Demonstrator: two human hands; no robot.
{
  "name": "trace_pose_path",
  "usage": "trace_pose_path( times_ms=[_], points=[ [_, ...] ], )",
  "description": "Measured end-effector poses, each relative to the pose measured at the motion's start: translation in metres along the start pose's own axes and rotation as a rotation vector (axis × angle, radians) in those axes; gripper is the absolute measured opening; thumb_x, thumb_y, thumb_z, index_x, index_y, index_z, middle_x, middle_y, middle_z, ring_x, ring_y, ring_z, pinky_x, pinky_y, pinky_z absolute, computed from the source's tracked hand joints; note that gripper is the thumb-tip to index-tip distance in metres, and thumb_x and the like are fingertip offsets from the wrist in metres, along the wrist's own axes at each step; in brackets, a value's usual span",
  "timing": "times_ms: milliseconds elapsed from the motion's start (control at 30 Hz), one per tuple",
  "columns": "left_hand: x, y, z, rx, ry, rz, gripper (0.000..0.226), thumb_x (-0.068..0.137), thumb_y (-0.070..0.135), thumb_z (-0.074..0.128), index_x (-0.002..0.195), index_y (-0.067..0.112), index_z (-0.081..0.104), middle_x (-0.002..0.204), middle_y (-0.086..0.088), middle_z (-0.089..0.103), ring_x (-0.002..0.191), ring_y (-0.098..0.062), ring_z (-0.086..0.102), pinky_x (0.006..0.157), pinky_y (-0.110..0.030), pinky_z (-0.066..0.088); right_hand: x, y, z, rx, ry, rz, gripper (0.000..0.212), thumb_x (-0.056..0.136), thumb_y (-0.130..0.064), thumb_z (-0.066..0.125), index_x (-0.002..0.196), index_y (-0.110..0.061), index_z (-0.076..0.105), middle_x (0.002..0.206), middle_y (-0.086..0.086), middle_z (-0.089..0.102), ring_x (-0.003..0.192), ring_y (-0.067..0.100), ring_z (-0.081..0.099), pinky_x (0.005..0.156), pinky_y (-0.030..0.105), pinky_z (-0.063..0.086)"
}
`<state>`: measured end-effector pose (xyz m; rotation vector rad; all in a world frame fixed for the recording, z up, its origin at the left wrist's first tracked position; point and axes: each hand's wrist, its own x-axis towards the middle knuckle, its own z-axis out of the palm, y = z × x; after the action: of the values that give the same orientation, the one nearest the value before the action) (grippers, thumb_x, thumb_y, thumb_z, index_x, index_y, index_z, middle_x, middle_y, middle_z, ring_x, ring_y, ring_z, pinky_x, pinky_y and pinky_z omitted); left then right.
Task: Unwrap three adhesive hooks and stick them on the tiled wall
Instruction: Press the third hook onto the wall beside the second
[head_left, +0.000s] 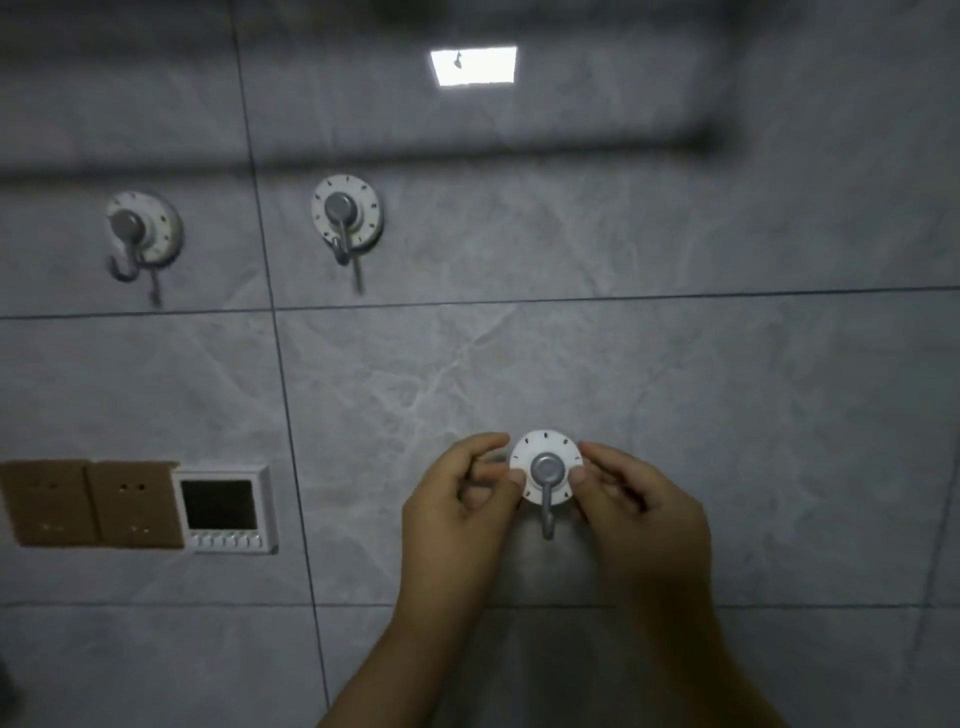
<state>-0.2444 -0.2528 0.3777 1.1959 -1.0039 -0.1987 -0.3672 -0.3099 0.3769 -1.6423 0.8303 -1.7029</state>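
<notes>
We see the left hand (457, 512) and right hand (636, 512) pinching the third hook (545, 475) by its white disc — held before the tiled wall (675, 364). Two hooks — left hook (143, 234), middle hook (347, 215) — sit stuck higher up.

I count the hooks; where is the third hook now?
In the head view the third hook is at lower centre, held between the left hand and the right hand, below and right of the two mounted hooks.
</notes>
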Motion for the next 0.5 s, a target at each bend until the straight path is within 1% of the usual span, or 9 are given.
trace_pose_path(
  times_ms=[33,100,133,167,233,300,333,433,500],
  points=[
    [0.005,0.009,0.001,0.001,-0.011,0.034,0.027,0.081,0.016,0.071,0.100,0.035,0.069,0.087,0.004,0.073,0.079,-0.016,0.071,0.080,-0.040,0.059,0.005,-0.007,0.000,0.027,0.010,-0.014,0.020,0.080,-0.010,0.070,0.100,-0.011,0.073,0.088,-0.008,0.072,0.076,-0.009,0.065,0.071,0.004,0.048],
    [0.013,0.026,0.004,-0.004,-0.031,0.094,0.028,0.083,0.018,0.068,0.102,0.039,0.068,0.093,0.002,0.071,0.082,-0.017,0.070,0.079,-0.041,0.059,0.013,-0.021,0.001,0.070,0.023,-0.021,0.021,0.083,-0.013,0.068,0.104,-0.013,0.072,0.095,-0.004,0.073,0.085,0.001,0.068,0.080,0.017,0.054],
    [0.017,0.035,0.007,-0.009,-0.032,0.120,0.027,0.084,0.019,0.067,0.101,0.040,0.068,0.096,0.002,0.070,0.083,-0.016,0.070,0.079,-0.041,0.059,0.017,-0.027,0.002,0.090,0.033,-0.030,0.021,0.084,-0.015,0.066,0.105,-0.016,0.072,0.097,-0.003,0.073,0.087,0.004,0.067,0.082,0.021,0.055],
    [0.022,0.043,0.009,-0.018,-0.027,0.139,0.027,0.085,0.018,0.066,0.100,0.040,0.069,0.098,0.002,0.069,0.084,-0.016,0.070,0.079,-0.040,0.060,0.022,-0.034,0.002,0.106,0.043,-0.042,0.021,0.086,-0.016,0.065,0.105,-0.018,0.071,0.098,-0.004,0.072,0.087,0.004,0.067,0.082,0.021,0.054],
    [0.031,0.058,0.016,-0.042,-0.005,0.166,0.025,0.085,0.018,0.066,0.097,0.039,0.070,0.100,0.003,0.068,0.084,-0.015,0.071,0.080,-0.040,0.060,0.034,-0.046,0.004,0.109,0.065,-0.083,0.021,0.087,-0.017,0.062,0.105,-0.021,0.071,0.098,-0.005,0.070,0.086,0.001,0.065,0.078,0.012,0.051],
    [0.038,0.072,0.022,-0.058,0.019,0.201,0.025,0.086,0.017,0.066,0.096,0.039,0.070,0.100,0.004,0.067,0.079,-0.013,0.072,0.079,-0.039,0.060,0.045,-0.057,0.006,0.086,0.100,-0.133,0.021,0.088,-0.016,0.061,0.106,-0.021,0.071,0.098,-0.008,0.066,0.085,-0.005,0.061,0.072,0.001,0.044],
    [0.041,0.077,0.024,-0.066,0.028,0.221,0.024,0.086,0.017,0.066,0.097,0.039,0.070,0.100,0.005,0.067,0.076,-0.011,0.072,0.078,-0.038,0.060,0.050,-0.063,0.007,0.077,0.122,-0.155,0.022,0.088,-0.015,0.061,0.107,-0.021,0.071,0.097,-0.009,0.063,0.085,-0.008,0.059,0.070,-0.002,0.041],
    [0.054,0.093,0.029,-0.065,0.045,0.277,0.022,0.087,0.017,0.065,0.102,0.031,0.070,0.102,0.005,0.064,0.071,-0.010,0.072,0.077,-0.039,0.060,0.067,-0.081,0.011,0.026,0.177,-0.238,0.023,0.088,-0.014,0.061,0.107,-0.018,0.071,0.089,-0.009,0.055,0.075,-0.010,0.055,0.067,-0.003,0.038],
    [0.065,0.102,0.030,-0.049,0.042,0.304,0.022,0.088,0.016,0.064,0.106,0.027,0.070,0.104,0.003,0.062,0.070,-0.012,0.072,0.077,-0.040,0.060,0.078,-0.092,0.012,-0.024,0.184,-0.301,0.023,0.088,-0.012,0.060,0.107,-0.015,0.071,0.086,-0.006,0.054,0.072,-0.009,0.054,0.067,-0.003,0.036]
  ],
)
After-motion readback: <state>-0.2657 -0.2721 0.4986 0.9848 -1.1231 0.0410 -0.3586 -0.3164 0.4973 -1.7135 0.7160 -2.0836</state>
